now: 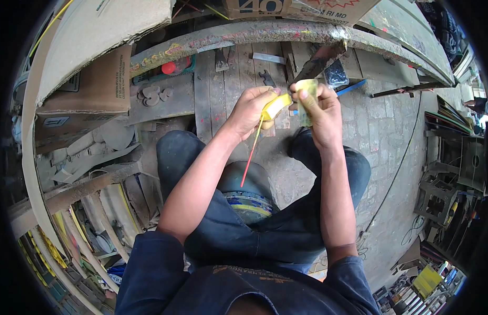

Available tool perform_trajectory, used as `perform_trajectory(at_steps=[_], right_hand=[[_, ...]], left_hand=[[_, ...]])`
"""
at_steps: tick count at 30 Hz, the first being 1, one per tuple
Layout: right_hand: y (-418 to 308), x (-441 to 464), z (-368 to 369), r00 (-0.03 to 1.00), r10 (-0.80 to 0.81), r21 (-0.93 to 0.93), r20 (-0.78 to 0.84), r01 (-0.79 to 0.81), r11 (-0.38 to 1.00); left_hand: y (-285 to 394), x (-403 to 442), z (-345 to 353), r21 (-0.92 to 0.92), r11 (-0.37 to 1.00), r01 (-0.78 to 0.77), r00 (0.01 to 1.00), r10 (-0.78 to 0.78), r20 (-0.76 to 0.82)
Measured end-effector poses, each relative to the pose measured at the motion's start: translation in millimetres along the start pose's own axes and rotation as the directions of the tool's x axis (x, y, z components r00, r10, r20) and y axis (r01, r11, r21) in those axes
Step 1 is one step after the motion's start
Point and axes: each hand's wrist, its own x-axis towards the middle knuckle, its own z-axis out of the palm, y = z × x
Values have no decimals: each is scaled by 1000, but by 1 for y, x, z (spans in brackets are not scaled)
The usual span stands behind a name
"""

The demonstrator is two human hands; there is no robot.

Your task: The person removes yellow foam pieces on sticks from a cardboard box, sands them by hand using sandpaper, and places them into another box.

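My left hand (246,113) is closed around a small bright yellow piece (274,108) with a pale face. A thin stick (250,158), yellow at the top and red toward its tip, hangs down from beside that piece. My right hand (325,114) pinches a pale yellow strip (307,90) between thumb and fingers; its material is unclear. Both hands are close together above my knees, with the yellow piece's right end near the right fingers. Parts of the left fingers are hidden behind the yellow piece.
A wooden rail (202,44) crosses ahead, with wooden boards (207,89) below it. A wrench-like metal tool (266,79), a black packet (336,73) and a blue strip (352,87) lie ahead. A cardboard box (86,84) stands left; a dark crate (435,197) stands right.
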Motion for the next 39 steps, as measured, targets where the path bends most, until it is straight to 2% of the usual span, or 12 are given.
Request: perform_trajectory(at_steps=[5,6,11,15,18,22,27,31,33,34,36,39], right_hand=[[-2,-3,-3,996,21,-202,85,-3,979],[0,1,-3,997,9,-50,72,-6,999],[-4,-2,5,1000,-10,146,4,9,989],[1,0,-5,985,-59,-152,161,84,985],[1,3,-8,997,18,42,73,-21,999],[2,2,-1,989,-89,-34,-115,86,996],[-9,-5,5,997,-25,13,-77,26,1000],[11,-6,14,984,-154,-330,-88,117,937],[13,-10,16,994,-63,-269,-84,39,962],[8,-11,14,995,-64,-269,-81,40,962],[-4,-10,7,892,354,-264,281,-283,922],[1,-10,0,954,271,13,130,-275,961]], left_hand=[[-6,0,-2,13,999,-43,998,42,47],[-5,-1,-1,14,999,-44,998,43,46],[-3,1,1,-87,996,-32,998,36,51],[-2,-1,0,-79,996,-50,993,57,100],[0,-1,-3,-73,997,-16,993,24,114],[0,0,15,-177,981,-81,997,80,-11],[-1,1,12,-117,988,-99,995,98,-13],[-10,3,-1,-40,992,-120,992,121,26],[-13,5,-2,-42,990,-138,985,142,94],[-13,5,0,48,981,-188,982,189,-20],[-10,5,1,143,963,-229,960,248,-133],[-1,6,3,133,959,-250,946,271,-177]])
